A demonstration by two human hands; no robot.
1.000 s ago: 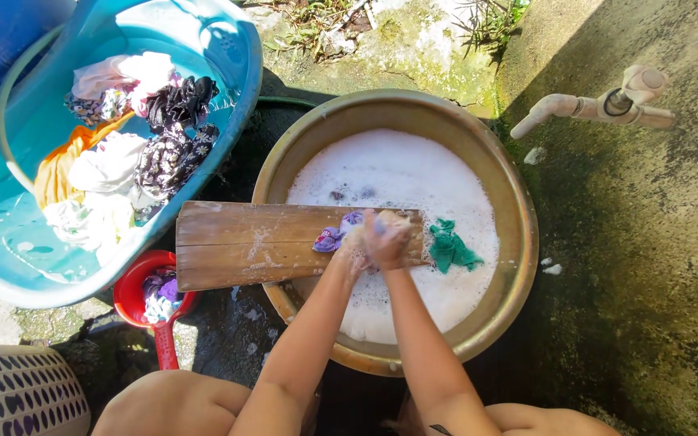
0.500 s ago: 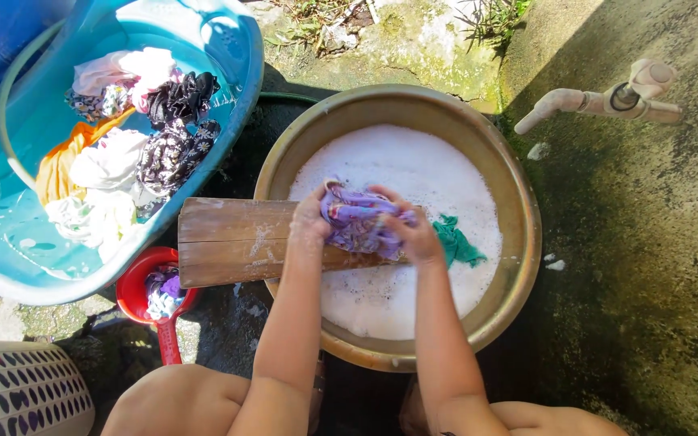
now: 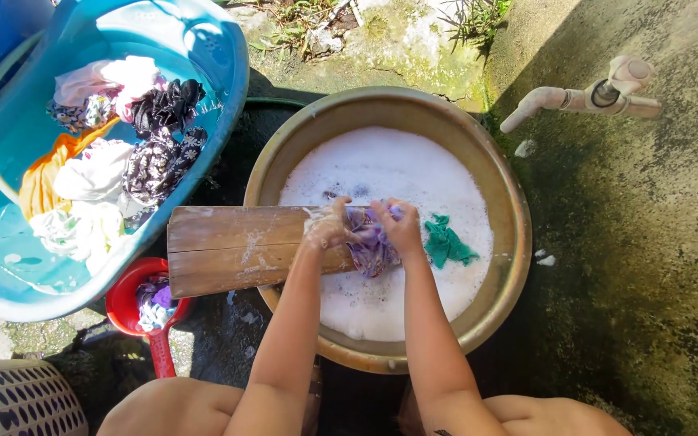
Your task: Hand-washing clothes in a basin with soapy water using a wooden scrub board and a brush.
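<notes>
A purple patterned cloth lies bunched on the right end of a wooden washboard. My left hand and my right hand both grip it, soapy, close together. The board rests across the rim of a round metal basin filled with white suds. A green cloth floats in the foam just right of my right hand.
A blue tub with water and several wet clothes sits at upper left. A red dipper holds a small cloth below it. A patterned basket is at lower left. A white tap juts from the mossy concrete on the right.
My hands lifted and spread the purple cloth half a second ago; now they have pulled it back down onto the board, bunched tighter between them.
</notes>
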